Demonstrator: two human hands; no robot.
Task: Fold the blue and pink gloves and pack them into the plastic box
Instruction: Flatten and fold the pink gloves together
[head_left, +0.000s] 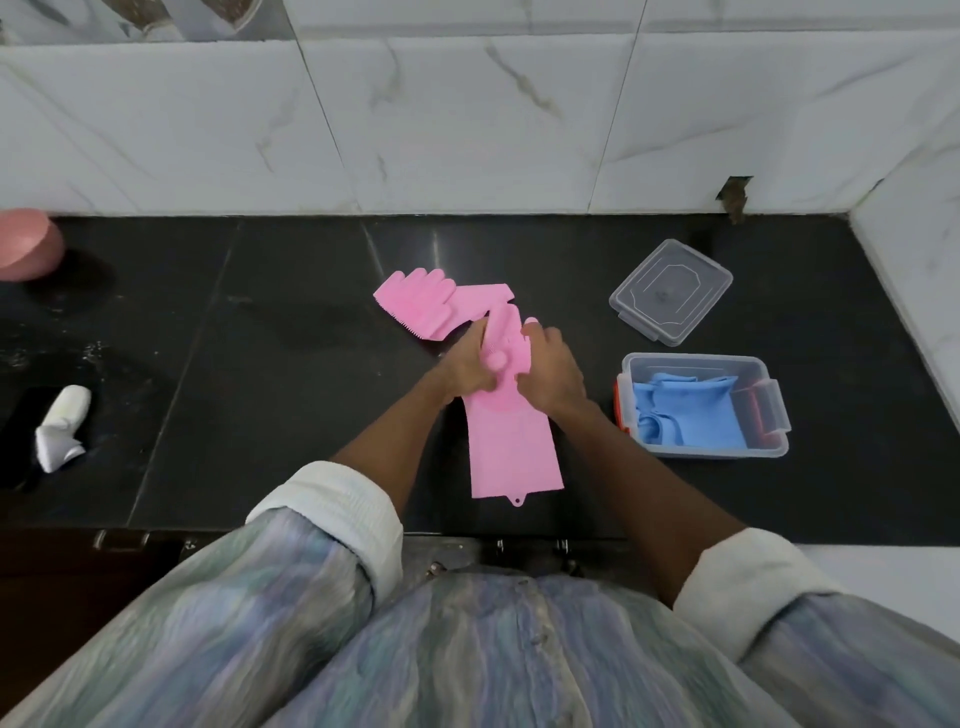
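Observation:
A long pink glove (511, 447) lies lengthwise on the black counter, cuff toward me. My left hand (465, 366) and my right hand (550, 374) both grip its finger end, which is lifted and bent. A second pink glove (423, 306) lies flat just behind them, fingers pointing left. The clear plastic box (769, 415) stands to the right with folded blue gloves (685, 410) inside. Its clear lid (670, 291) lies separately behind the box.
A pink bowl (26, 249) sits at the far left by the wall. A white crumpled object (60, 426) lies at the left front beside something black. Marble-tiled walls close off the back and right. The counter's front edge runs just below the glove's cuff.

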